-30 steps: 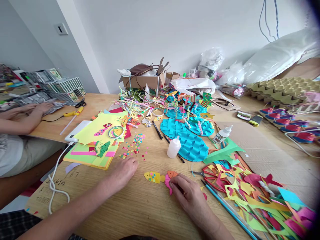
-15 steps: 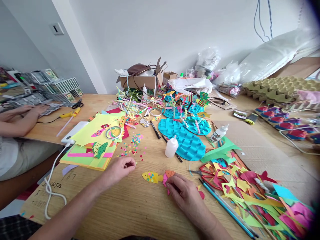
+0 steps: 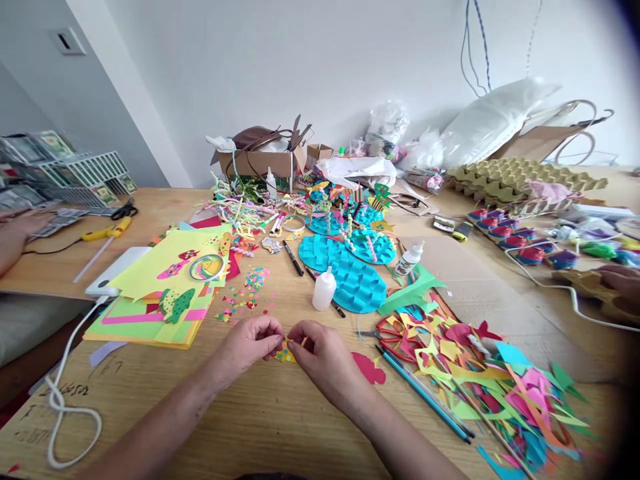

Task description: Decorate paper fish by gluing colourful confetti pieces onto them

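My left hand [image 3: 255, 339] is closed in a pinch, its fingertips almost meeting those of my right hand [image 3: 323, 353], which is pinched too. Whatever sits between the fingertips is too small to make out. Just beneath them on the wooden table [image 3: 240, 427] lies a yellow paper fish [image 3: 286, 355] with coloured dots, partly covered by my fingers. The pink and orange fish is out of sight. A red paper piece [image 3: 369, 368] rests right of my right hand. Behind the hands are paper confetti dots [image 3: 256, 278] and a white squeeze bottle [image 3: 324, 291].
At left, coloured paper sheets [image 3: 150, 267] carry paper fish and a tape roll. Blue paper ovals [image 3: 345, 273] lie behind the bottle. Scissors [image 3: 390, 337], blue pencils [image 3: 425, 393] and paper scraps [image 3: 465, 360] spread to the right. Another person's hand [image 3: 30, 223] is at far left.
My hands have come together over the yellow fish, the left moving right and the right moving left. The pink and orange fish is now hidden. The view has turned right.
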Motion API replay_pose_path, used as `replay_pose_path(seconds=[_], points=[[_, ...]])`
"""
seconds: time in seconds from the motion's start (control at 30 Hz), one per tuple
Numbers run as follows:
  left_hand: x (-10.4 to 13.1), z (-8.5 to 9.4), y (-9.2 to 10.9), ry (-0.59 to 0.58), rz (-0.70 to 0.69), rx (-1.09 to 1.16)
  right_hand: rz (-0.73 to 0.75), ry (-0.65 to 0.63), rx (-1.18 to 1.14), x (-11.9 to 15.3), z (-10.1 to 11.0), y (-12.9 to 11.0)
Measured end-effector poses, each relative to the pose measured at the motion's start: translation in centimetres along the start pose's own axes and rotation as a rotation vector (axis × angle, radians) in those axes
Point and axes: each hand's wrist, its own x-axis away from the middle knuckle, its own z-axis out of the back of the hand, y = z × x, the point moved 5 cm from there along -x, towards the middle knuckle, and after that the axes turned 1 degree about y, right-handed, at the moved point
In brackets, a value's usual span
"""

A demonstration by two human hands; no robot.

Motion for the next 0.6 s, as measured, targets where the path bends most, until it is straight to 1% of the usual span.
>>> replay_pose_path(seconds=[0.13, 0.27, 0.43, 0.6], points=[[-0.16, -0.13, -0.22, -0.005, -0.025, -0.048, 0.014, 0.003, -0.026, -0.22, -0.49, 0.19], [-0.27, -0.27, -0.22, -0.011, -0.037, -0.087, 0.018, 0.0, -0.04, -0.24, -0.48, 0.32], [-0.25, -0.43, 0.05, -0.005, -0.039, -0.07, 0.019, 0.011, -0.026, -0.26, -0.33, 0.47], [-0.1, -0.48, 0.23, -0.016, -0.026, -0.03, 0.019, -0.011, -0.055, -0.34, -0.59, 0.54]])
